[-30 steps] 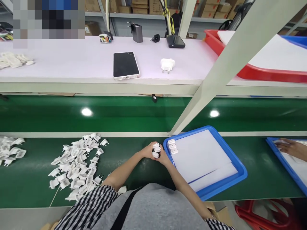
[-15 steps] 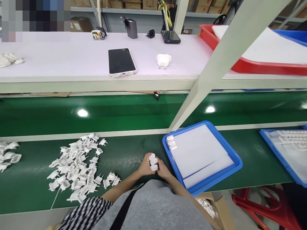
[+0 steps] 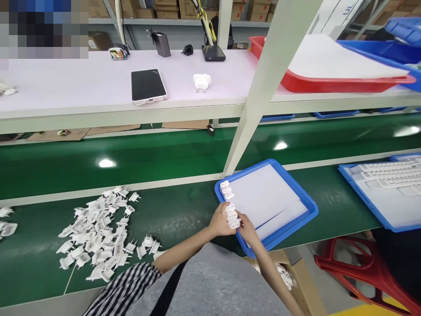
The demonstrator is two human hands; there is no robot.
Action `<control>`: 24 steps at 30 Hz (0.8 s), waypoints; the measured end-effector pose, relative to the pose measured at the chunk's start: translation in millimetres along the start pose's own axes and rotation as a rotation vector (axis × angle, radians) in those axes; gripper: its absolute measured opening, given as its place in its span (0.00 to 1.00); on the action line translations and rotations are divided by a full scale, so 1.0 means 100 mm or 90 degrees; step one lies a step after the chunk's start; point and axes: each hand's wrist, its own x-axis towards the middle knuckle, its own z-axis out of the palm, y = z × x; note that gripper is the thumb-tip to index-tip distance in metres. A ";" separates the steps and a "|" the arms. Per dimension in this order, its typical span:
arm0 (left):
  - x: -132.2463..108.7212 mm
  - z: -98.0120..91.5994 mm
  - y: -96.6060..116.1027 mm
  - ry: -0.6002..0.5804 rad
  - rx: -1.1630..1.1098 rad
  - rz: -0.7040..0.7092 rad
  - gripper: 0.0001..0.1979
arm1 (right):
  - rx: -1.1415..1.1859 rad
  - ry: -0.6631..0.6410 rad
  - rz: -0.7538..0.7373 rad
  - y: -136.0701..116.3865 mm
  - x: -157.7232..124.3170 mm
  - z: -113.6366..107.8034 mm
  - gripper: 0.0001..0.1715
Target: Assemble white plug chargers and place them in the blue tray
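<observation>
Three white charger plugs (image 3: 231, 215), lined up side by side, are held between my two hands over the left edge of a blue tray (image 3: 311, 214). My left hand (image 3: 219, 223) is closed around their left side. From the right, my right hand (image 3: 246, 229) has its fingers closed against them. Three similar white plugs (image 3: 226, 189) stand in a short row at the tray's upper left corner, on a white sheet (image 3: 263, 193). A large loose pile of white plugs with metal pins (image 3: 98, 237) lies to the left, with a smaller cluster (image 3: 148, 245) nearer my left forearm.
A slanting white post (image 3: 243, 131) rises behind the blue tray. The shelf above holds a phone (image 3: 148, 85), a white plug (image 3: 201, 82) and a red tray (image 3: 345, 83). At right are another blue tray (image 3: 365, 213) and a red stool (image 3: 348, 263); a cardboard box (image 3: 305, 281) stands below.
Both hands have moved right and slightly up with the three plugs, from in front of my body to the blue tray's left edge. The camera view has shifted to the right.
</observation>
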 end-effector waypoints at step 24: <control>0.13 0.37 0.00 -0.103 0.170 -0.352 0.46 | 0.474 0.076 0.080 0.22 0.51 0.08 0.25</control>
